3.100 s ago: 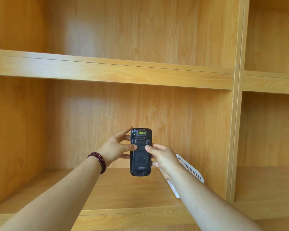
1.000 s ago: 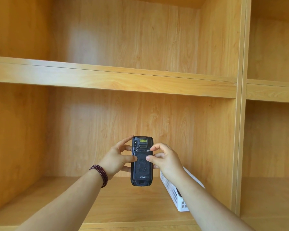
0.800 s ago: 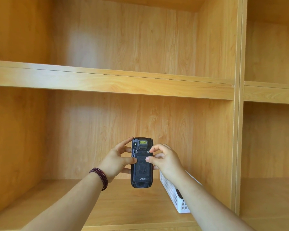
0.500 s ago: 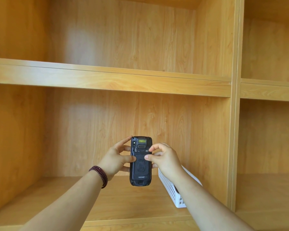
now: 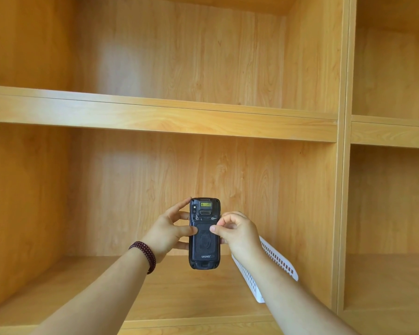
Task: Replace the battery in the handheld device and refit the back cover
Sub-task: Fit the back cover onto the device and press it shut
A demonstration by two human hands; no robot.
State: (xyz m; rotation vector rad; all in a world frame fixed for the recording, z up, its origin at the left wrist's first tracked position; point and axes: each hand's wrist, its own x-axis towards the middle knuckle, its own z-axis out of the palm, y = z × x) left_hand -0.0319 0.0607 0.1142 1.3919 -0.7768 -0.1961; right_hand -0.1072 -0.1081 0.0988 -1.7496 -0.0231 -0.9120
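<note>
1. Handheld device (image 5: 204,234) held upright in the air in front of a wooden shelf unit (image 5: 160,122), back side toward camera, at mid-frame, above the lower shelf board (image 5: 179,291), not touching it.
2. Back cover (image 5: 205,240) sits on the device, dark textured panel with oval mark and "urovo" print near the bottom; whether it is fully latched, cannot tell.
3. Yellow label (image 5: 205,204) at the top of the device back, small latches or screws just below it; detail too small to read.
4. Left hand (image 5: 166,232) grips the device's left edge: thumb pressed on the back cover, index finger up along the upper left side, other fingers wrapped behind. Closed around the device.
5. Right hand (image 5: 236,229) at the device's right edge, fingers curled in tight, thumb tip on the back cover opposite the left thumb, index bent near the upper right latch. Narrow pinch, touching the device.
6. Dark red bead bracelet (image 5: 144,256) on the left wrist.
7. White perforated basket (image 5: 267,269) on the lower shelf board, right of the device, partly hidden by the right forearm; contents not visible.
8. No loose battery in view.
</note>
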